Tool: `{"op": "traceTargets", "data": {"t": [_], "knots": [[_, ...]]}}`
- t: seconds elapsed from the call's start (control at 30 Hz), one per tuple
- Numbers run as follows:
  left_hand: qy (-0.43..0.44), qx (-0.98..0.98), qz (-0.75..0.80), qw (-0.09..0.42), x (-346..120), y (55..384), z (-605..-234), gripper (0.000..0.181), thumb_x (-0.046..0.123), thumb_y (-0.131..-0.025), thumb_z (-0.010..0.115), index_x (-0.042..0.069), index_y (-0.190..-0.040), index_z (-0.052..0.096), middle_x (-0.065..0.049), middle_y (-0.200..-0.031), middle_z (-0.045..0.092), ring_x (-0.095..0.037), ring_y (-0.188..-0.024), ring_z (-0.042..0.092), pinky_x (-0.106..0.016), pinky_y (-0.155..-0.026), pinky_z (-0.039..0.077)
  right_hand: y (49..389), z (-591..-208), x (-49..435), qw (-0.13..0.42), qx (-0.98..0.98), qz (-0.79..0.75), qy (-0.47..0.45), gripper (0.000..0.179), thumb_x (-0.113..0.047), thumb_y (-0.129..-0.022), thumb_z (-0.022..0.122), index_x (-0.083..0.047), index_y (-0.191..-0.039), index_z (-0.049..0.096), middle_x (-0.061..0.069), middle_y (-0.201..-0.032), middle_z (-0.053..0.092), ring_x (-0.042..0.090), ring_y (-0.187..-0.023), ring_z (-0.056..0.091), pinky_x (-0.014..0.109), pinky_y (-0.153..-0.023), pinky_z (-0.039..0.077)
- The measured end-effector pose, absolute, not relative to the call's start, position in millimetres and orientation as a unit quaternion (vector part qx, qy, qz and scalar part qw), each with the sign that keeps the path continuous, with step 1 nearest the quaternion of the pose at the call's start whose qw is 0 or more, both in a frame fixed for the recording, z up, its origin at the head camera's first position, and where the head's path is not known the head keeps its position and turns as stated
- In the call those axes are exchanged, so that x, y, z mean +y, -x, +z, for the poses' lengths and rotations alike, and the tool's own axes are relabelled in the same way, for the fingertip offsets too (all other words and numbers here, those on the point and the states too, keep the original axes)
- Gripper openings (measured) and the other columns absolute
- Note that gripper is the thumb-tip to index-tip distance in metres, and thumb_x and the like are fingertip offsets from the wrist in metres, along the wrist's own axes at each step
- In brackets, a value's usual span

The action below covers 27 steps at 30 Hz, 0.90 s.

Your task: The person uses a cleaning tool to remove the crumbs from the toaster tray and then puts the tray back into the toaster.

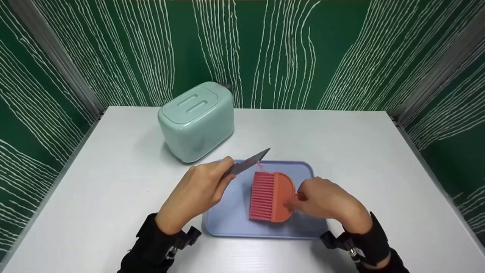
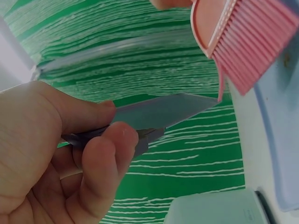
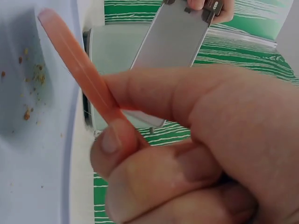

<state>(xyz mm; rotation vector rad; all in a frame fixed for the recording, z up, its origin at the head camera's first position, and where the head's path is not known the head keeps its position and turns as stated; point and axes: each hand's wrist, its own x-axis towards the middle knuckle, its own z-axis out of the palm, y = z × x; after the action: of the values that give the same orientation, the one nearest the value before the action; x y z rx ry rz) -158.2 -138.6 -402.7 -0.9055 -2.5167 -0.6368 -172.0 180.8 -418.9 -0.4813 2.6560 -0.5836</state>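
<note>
My left hand (image 1: 197, 187) grips a knife (image 1: 251, 161) by its handle, the blade slanting up to the right above the tray's back edge. An orange brush with pink bristles (image 1: 262, 197) is held by my right hand (image 1: 326, 197) at its rounded side, pinched between thumb and fingers in the right wrist view. From the brush a loose pink strand (image 2: 221, 81) runs to the knife's tip in the left wrist view. Both things are over a blue tray (image 1: 229, 218). Small brown and yellow crumbs (image 3: 39, 77) lie on that tray in the right wrist view.
A mint-green toaster (image 1: 201, 125) stands behind the tray, to its left, near the knife hand. The white table (image 1: 94, 182) is bounded by green walls (image 1: 341, 57) with wavy white lines at the back and sides.
</note>
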Motion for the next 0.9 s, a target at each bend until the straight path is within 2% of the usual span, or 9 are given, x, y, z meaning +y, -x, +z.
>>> {"op": "traceTargets", "data": {"t": [0.23, 0.5, 0.9], "knots": [[0.322, -0.895, -0.241, 0.196, -142, 161, -404, 0.011, 0.015, -0.106, 0.069, 0.013, -0.101, 0.059, 0.003, -0.074, 0.059, -0.008, -0.066, 0.053, -0.022, -0.058, 0.046, 165, -411, 182, 0.19, 0.935, -0.216, 0.207, 0.057, -0.044, -0.095, 0.076, -0.024, -0.059, 0.036, -0.012, -0.054, 0.032, 0.006, -0.052, 0.033, 0.022, -0.051, 0.024], [0.316, -0.894, -0.256, 0.188, -144, 163, -404, 0.012, 0.017, -0.107, 0.069, 0.01, -0.103, 0.059, 0.002, -0.075, 0.057, -0.011, -0.067, 0.053, -0.024, -0.06, 0.045, 167, -404, 190, 0.175, 0.937, -0.229, 0.2, 0.054, -0.045, -0.097, 0.074, -0.024, -0.061, 0.039, -0.012, -0.057, 0.033, 0.006, -0.052, 0.034, 0.021, -0.05, 0.024], [0.296, -0.893, -0.303, 0.152, -146, 169, -404, 0.011, 0.017, -0.106, 0.069, 0.008, -0.109, 0.063, 0.0, -0.079, 0.062, -0.012, -0.067, 0.056, -0.024, -0.06, 0.048, 173, -398, 204, 0.137, 0.939, -0.246, 0.198, 0.056, -0.047, -0.098, 0.074, -0.024, -0.06, 0.04, -0.014, -0.055, 0.03, 0.004, -0.05, 0.03, 0.02, -0.05, 0.02]]}}
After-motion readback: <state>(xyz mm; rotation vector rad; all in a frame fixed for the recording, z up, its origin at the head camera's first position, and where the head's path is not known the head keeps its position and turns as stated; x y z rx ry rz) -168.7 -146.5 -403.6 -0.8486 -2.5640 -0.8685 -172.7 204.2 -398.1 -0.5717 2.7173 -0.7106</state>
